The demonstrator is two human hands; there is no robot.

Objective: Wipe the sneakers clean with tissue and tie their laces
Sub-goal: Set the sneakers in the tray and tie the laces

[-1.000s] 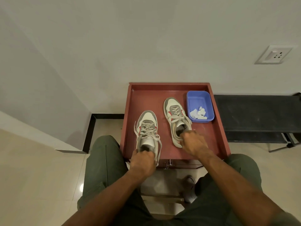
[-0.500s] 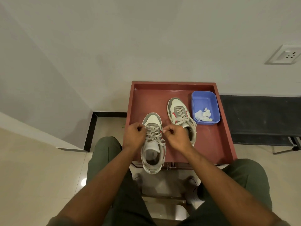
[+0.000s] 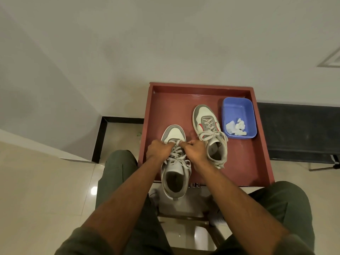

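Two white-and-grey sneakers lie on a red-brown tray table. The left sneaker points away from me, and its heel hangs over the tray's near edge. My left hand and my right hand are both closed on its laces, one at each side over the front of the lacing. The right sneaker stands further back, untouched, with its laces loose. Crumpled white tissue lies in a blue plastic tub at the tray's right.
The tray stands against a white wall. A dark bench runs to the right of it. My knees in green trousers flank the tray's near edge above a glossy tiled floor.
A second ago each hand held one sneaker's heel. The left sneaker has come nearer, its heel past the tray edge, and both hands have moved onto its laces and drawn closer together.
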